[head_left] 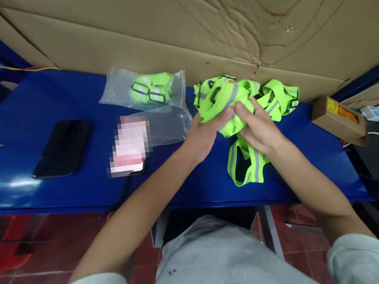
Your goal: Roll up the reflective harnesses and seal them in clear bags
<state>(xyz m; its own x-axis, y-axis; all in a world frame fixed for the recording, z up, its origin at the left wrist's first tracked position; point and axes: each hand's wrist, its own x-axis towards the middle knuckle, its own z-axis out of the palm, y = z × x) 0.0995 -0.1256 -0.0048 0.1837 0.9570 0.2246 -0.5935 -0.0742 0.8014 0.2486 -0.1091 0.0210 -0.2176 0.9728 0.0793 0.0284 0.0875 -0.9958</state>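
Between both hands is a folded bundle of neon-green reflective strap (224, 102), with grey stripes and black buckles. My left hand (204, 133) grips its left side, thumb along the front. My right hand (257, 123) closes on its right side, thumb pressed against the strap; the other fingers are partly hidden. A loop of the same green strap (248, 164) lies below on the table. More green straps (279, 97) are heaped behind and to the right. Left of the hands, a clear plastic bag (118, 91) holds another folded green strap (153, 89).
On the blue table (188, 184) lie a black phone (62, 147), a second phone with a blurred lit screen (130, 143) and another clear bag (166, 126). A small cardboard box (338, 117) stands at the right. Cardboard panels (126, 29) line the back.
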